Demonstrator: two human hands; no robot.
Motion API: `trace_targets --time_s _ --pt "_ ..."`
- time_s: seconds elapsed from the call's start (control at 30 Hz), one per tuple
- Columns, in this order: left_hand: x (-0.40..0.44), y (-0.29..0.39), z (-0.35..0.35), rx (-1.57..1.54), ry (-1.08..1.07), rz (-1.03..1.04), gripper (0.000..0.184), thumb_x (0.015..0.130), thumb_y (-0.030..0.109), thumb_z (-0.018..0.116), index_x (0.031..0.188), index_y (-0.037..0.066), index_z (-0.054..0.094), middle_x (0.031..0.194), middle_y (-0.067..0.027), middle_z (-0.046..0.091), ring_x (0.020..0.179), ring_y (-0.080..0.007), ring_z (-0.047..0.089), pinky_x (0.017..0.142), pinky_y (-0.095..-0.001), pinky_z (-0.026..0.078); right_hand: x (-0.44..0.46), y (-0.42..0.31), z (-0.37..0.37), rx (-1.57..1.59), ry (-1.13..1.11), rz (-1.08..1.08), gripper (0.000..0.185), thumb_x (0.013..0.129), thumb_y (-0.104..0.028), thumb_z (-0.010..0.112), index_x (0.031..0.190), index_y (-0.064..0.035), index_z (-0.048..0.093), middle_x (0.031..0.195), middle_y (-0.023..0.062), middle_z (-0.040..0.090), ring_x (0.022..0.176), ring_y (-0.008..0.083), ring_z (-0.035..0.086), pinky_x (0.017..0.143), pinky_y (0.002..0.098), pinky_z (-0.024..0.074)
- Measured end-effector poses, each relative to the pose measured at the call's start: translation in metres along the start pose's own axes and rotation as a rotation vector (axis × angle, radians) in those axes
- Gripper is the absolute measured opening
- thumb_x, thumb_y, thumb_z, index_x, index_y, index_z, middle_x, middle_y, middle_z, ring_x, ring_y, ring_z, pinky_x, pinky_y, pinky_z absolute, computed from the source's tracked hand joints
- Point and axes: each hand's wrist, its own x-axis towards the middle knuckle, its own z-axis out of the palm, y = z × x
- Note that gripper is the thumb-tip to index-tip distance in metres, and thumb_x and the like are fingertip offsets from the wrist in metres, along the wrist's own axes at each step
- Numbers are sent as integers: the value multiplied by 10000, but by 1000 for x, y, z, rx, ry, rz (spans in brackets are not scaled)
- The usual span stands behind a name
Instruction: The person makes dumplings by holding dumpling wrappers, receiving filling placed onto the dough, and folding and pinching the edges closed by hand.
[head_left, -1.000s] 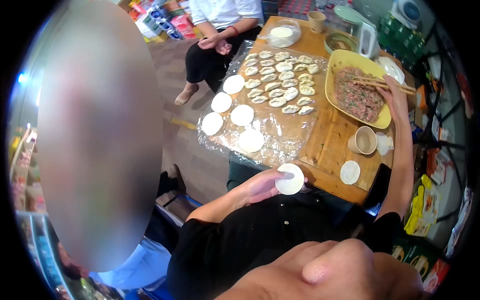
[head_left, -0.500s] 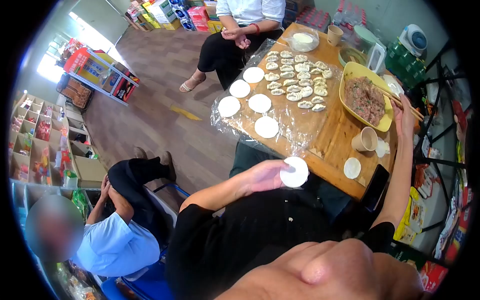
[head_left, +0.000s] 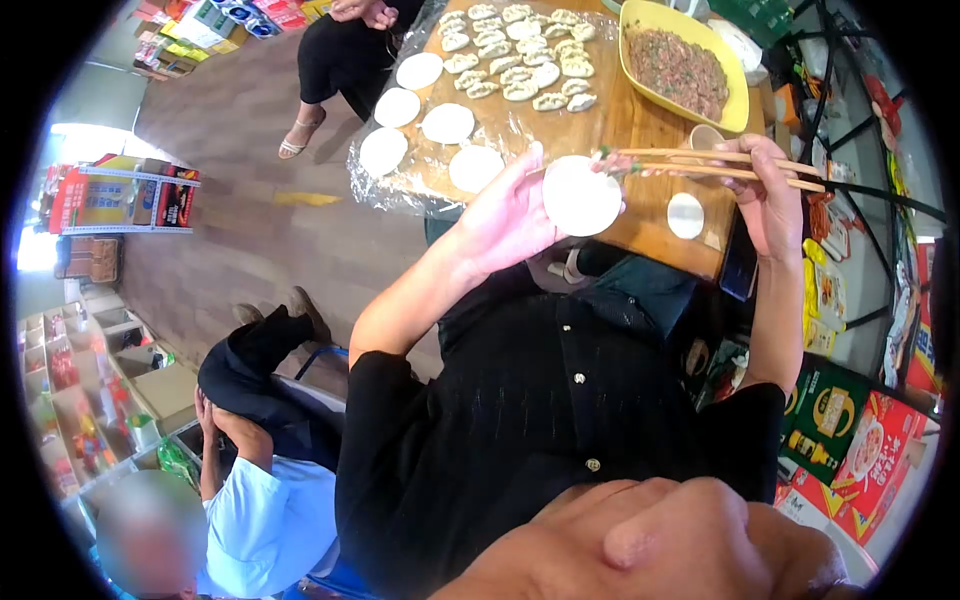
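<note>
A round white dumpling wrapper [head_left: 582,200] lies on the fingers of my left hand [head_left: 498,222], thumb at its edge. My right hand [head_left: 772,205] grips a pair of wooden chopsticks [head_left: 715,161]. A bit of meat filling [head_left: 611,162] sits at their tips, right over the wrapper's upper edge; whether it touches cannot be made out. Behind the chopsticks stand a paper cup [head_left: 705,137] and a yellow bowl [head_left: 738,112] of minced meat filling. Another wrapper [head_left: 685,216] rests on the wooden table [head_left: 640,235] below the chopsticks.
Several folded dumplings [head_left: 520,75] and several flat wrappers [head_left: 448,124] lie on plastic film across the table. A phone [head_left: 738,262] is at the table's right edge. One person sits beyond the table, another person [head_left: 270,510] at lower left. Shelves of packaged goods line the right.
My right hand has come from beside the bowl toward my left hand, bringing the chopsticks with filling. My left hand has raised the wrapper closer to the table. The camera view has shifted.
</note>
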Motion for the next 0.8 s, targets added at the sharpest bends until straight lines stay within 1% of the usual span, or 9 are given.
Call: trace_targets --time_s 0.03,0.07,0.17,0.33,0.43,0.6,0.67,0.73,0.8 --pt "0 -1 2 -24 -21 -19 676 1017 466 179 1394 -79 312 1426 -287 369 1318 -371 411 1141 -449 281 -6 1 6 -38 -20 -8 248 978 -161 489 1086 41 583 1072 194 648 961 270 660 831 357 549" --pt "-1 -2 4 -33 -15 -30 676 1017 466 179 1394 -79 312 1426 -287 369 1318 -371 411 1141 -449 281 -10 3 11 -36 -9 3 248 978 -161 489 1086 41 583 1072 194 648 961 270 660 831 357 549" --pt "-6 -3 6 -108 -46 -81 699 1011 483 183 1410 -87 252 1430 -327 329 1329 -436 367 1145 -448 274 -18 4 26 -353 -155 -140 234 943 -145 527 1011 61 617 1027 206 663 962 274 653 898 393 515" --pt "-16 -6 4 -186 -38 -95 687 1009 474 230 1407 -85 252 1423 -342 326 1321 -453 370 1136 -443 297 -20 4 25 -323 -188 -89 233 919 -131 531 1005 67 618 990 220 667 963 292 653 918 413 502" --pt "-18 -8 3 -197 -8 -88 677 1008 465 244 1406 -83 259 1420 -339 333 1313 -456 379 1134 -444 301 -22 4 20 -123 -121 -87 255 919 -154 529 1015 65 616 1004 224 659 990 297 640 922 415 498" --pt "-15 -11 1 -161 3 -54 664 1008 452 250 1396 -85 294 1418 -324 351 1309 -454 386 1134 -446 300 -17 6 15 -310 -216 -99 243 926 -116 503 1037 76 603 1021 201 657 997 269 628 925 399 491" --pt "-13 -13 1 -165 14 -55 654 1006 439 257 1395 -84 308 1420 -315 360 1315 -451 379 1136 -447 295 -15 9 15 -240 -196 -89 236 932 -100 490 1040 79 600 1015 190 661 975 253 637 902 385 503" --pt "-13 -13 -2 -183 13 -68 645 1006 427 258 1400 -83 303 1421 -315 359 1316 -450 378 1135 -453 293 -12 5 0 -163 -83 -95 281 974 -183 497 1088 59 584 1053 196 650 978 268 653 883 379 531" --pt "-11 -14 -3 -192 -2 -96 637 1007 415 259 1404 -82 298 1423 -315 358 1317 -450 377 1135 -460 291 0 0 -22 -125 131 -153 298 995 -190 470 1139 55 560 1070 196 645 1001 281 652 891 385 533"
